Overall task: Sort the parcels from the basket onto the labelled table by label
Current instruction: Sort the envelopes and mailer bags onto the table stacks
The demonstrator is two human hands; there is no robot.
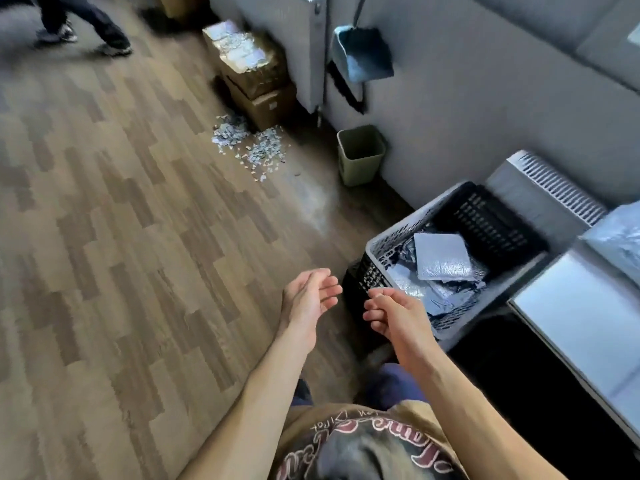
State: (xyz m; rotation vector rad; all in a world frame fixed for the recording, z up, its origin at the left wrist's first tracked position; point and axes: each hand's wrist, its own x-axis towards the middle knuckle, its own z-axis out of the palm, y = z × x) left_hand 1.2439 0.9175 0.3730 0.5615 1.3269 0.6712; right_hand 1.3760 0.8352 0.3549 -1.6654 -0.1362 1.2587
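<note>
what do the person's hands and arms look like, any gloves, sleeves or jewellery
Neither the left hand nor the right hand wears a glove, and no ring, watch or bracelet is visible. The forearms are uncovered as far as the frame shows; no sleeve reaches them. The shirt is tan with dark red script lettering edged in a paler tone.

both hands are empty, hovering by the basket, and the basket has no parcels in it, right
Not quite. The head view shows the basket holding several grey parcels, with a flat light-grey one on top. The rest stands: the left hand and the right hand are both empty and hover by the basket.
</note>
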